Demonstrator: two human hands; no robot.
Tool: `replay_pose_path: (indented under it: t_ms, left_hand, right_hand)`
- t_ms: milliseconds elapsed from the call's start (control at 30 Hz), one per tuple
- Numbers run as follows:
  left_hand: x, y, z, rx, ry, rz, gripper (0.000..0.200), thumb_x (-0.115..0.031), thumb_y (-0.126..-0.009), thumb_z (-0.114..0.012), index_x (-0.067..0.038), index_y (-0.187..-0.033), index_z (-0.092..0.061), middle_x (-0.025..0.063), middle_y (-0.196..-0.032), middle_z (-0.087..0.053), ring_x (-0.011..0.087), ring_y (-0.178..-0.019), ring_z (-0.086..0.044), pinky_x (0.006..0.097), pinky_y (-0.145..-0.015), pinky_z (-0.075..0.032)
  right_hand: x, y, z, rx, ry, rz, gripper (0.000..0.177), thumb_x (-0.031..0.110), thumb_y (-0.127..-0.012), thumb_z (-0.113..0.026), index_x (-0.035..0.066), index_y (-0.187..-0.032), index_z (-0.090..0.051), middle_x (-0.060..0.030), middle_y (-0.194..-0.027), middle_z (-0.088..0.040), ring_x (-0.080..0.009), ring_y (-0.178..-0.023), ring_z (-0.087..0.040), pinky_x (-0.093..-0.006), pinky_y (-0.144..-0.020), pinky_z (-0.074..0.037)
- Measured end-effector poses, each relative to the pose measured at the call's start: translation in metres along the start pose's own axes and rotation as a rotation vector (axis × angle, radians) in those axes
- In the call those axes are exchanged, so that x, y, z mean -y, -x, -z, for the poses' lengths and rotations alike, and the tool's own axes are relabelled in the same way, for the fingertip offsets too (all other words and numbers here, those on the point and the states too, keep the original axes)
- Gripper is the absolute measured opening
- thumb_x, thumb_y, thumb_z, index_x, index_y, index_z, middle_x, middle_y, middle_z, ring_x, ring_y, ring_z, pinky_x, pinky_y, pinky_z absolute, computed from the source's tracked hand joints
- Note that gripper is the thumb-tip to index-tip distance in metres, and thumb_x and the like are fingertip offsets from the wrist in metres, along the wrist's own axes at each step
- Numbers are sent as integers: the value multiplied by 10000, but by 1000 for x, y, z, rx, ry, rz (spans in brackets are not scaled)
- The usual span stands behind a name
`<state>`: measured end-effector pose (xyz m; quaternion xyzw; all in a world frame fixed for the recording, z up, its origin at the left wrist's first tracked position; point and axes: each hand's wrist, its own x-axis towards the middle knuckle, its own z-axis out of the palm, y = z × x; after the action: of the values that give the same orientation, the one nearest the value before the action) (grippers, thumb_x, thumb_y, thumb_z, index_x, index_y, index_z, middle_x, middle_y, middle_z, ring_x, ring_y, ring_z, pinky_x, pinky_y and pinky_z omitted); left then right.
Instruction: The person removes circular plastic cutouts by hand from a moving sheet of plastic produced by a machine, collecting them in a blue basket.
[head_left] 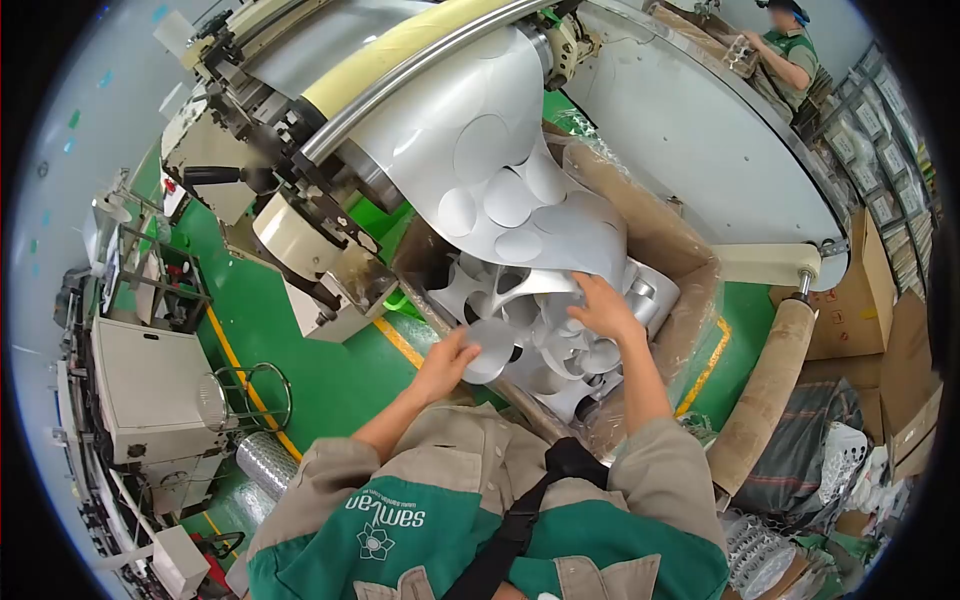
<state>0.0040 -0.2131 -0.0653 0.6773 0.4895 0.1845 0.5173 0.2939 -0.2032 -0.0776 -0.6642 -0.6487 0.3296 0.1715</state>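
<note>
My left hand [443,366] grips the edge of a round, pale disc [488,351] over the near left side of a large cardboard box [660,215]. On the right, my right hand [604,308] is at the lower edge of a wide silvery sheet [580,235], its fingers partly curled; whether they pinch it is unclear. The sheet hangs from a machine roller into the box and bears several round cut shapes. Below it, curled silvery scraps with round holes [545,375] fill the plastic-lined box.
A metal bar [400,90] and yellow roll cross the top. A brown roll [765,395] slants at right. Machine parts with a black handle [212,175] stand at left, beside a white cabinet [145,385]. Another person [790,55] works at the top right.
</note>
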Motion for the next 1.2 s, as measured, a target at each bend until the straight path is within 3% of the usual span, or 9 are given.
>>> replay_pose_path:
  t_ms: [67, 233, 333, 500, 600, 700, 867, 967, 1200]
  left_hand:
    - [3, -10, -5, -153, 126, -170, 326, -138, -877, -503, -13, -1154, -385, 175, -937, -571, 225, -877, -563, 320, -768, -437]
    - [-27, -36, -18, -108, 468, -93, 585, -158, -864, -540, -22, -1308, -185, 131, -1024, -516, 205, -930, -515, 322, -828, -406]
    - [11, -107, 17, -739, 352, 77, 910, -192, -692, -738, -30, -1351, -131, 172, -1252, -383, 225, -1160, -374, 348, -946, -340]
    - [146, -226, 44, -215, 352, 92, 767, -197, -624, -782, -3, -1249, -383, 184, -1262, -385, 275, -1158, -387, 333, -935, -347]
    - [113, -219, 37, -879, 105, 387, 730, -207, -632, -778, 12, -1216, -398, 213, -1217, -400, 297, -1110, -415, 351, -902, -371]
    - [100, -228, 31, -1140, 185, 217, 707, -206, -643, -770, 25, -1198, -397, 234, -1198, -390, 315, -1086, -417, 371, -868, -385]
    - [119, -251, 44, -752, 23, -18, 380, -188, -756, -662, 41, -1034, -542, 146, -930, -594, 271, -880, -567, 369, -777, -436]
    - [86, -200, 33, -218, 530, 223, 318, -151, -783, -638, 4, -1047, -550, 97, -972, -598, 183, -841, -588, 309, -697, -467]
    - [45, -128, -12, -52, 722, 134, 519, -185, -813, -627, -50, -1242, -367, 45, -1143, -516, 181, -976, -556, 334, -818, -464]
  right_hand:
    - [18, 15, -5, -70, -204, 222, 663, 379, -802, -580, -35, -1273, -364, -235, -1231, -449, -308, -1120, -474, -356, -955, -352]
    - [55, 13, -40, 64, -965, -70, 414, 172, -788, -644, -27, -1125, -512, -103, -968, -618, -140, -847, -583, -258, -780, -447]
    - [44, -8, -41, -88, -1089, -56, 333, 138, -783, -644, -31, -1056, -556, -90, -944, -625, -124, -828, -580, -253, -757, -448]
    - [7, -75, -61, -115, -959, 34, 338, 174, -806, -628, -17, -1072, -543, -53, -1006, -597, -114, -925, -530, -258, -832, -405]
    - [7, -113, -77, -111, -1083, 15, 344, 194, -810, -627, -4, -1078, -541, -49, -1026, -588, -110, -938, -515, -263, -856, -384]
    - [4, -140, -97, -119, -1217, 32, 354, 209, -809, -630, 5, -1083, -538, -46, -1009, -589, -115, -921, -517, -264, -844, -387]
    - [7, -151, -108, -118, -1162, 37, 405, 234, -798, -638, -1, -1108, -524, -65, -1016, -587, -140, -933, -526, -277, -838, -400]
    - [11, -139, -103, -109, -1190, 49, 410, 211, -785, -645, -6, -1110, -522, -68, -1015, -588, -143, -939, -528, -282, -840, -404]
    - [-37, -32, -131, -193, -1225, -229, 366, 97, -742, -674, 9, -1076, -553, -35, -961, -598, -123, -874, -553, -250, -749, -439]
